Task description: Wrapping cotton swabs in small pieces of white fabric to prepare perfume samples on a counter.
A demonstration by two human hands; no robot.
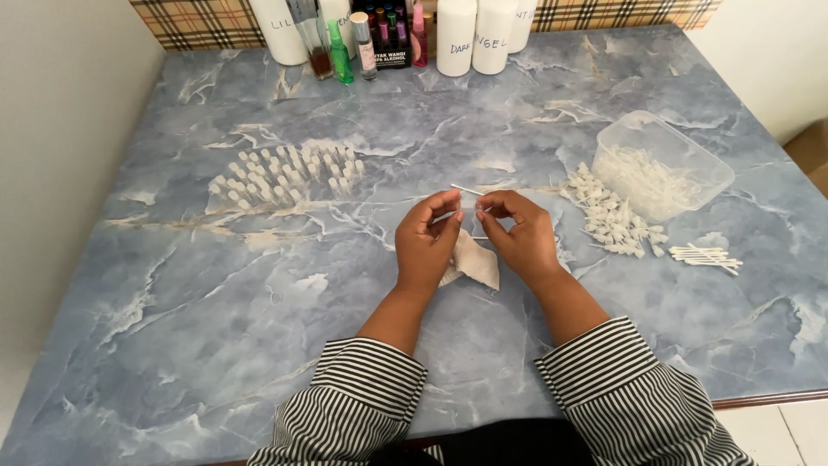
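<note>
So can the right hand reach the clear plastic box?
Probably yes. The right hand has bare tabletop between it and the clear plastic box, though its fingers are busy pinching a thin white stick.

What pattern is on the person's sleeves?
Black and white stripes on the sleeves, seen in the head view.

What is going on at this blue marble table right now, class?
A person in striped sleeves holds a thin white plastic tube between the fingertips of the left hand and right hand, above a crumpled white tissue. Small clear vials stand in rows to the left. To the right lie a heap of small white plastic caps, a clear plastic tub and a little bundle of white tubes.
</note>
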